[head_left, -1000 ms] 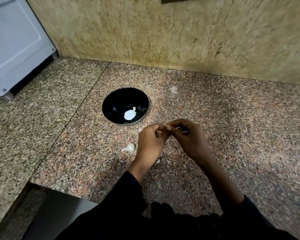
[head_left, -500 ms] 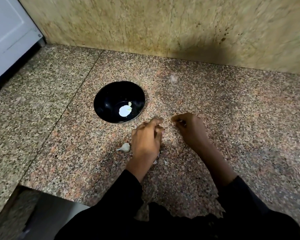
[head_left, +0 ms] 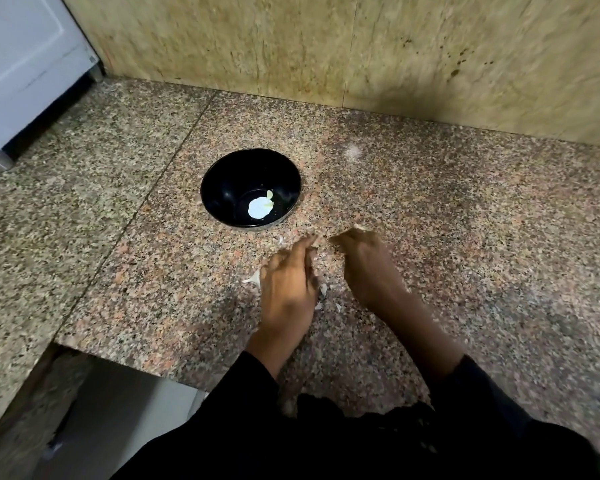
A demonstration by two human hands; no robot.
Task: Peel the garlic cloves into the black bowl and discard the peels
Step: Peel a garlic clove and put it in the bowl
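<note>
A speckled granite counter (head_left: 465, 209) fills most of the frame, backed by a tan stone wall (head_left: 326, 46) across the top. In the upper left corner stands a pale blue-white appliance (head_left: 21, 64), its foot on the counter.

The person's black sleeves (head_left: 361, 438) come up from the bottom edge. The left hand (head_left: 288, 292) lies low over the counter at centre, fingers stretched forward and loose, gripping nothing I can see. The right hand (head_left: 368, 268), just right of it and apart from it, is blurred; its fingers curl and something pale shows at the fingertips, but I cannot tell whether it is pinching anything.

The black bowl (head_left: 222, 188) sits just above and left of the hands, near them but not touching. Inside it, low on the right, lies a peeled garlic clove (head_left: 260, 207), pale against the black.

An unpeeled garlic clove (head_left: 252, 279) pokes out on the counter at the left edge of the left hand. Small peel scraps (head_left: 323, 292) lie on the counter between the two wrists.
</note>
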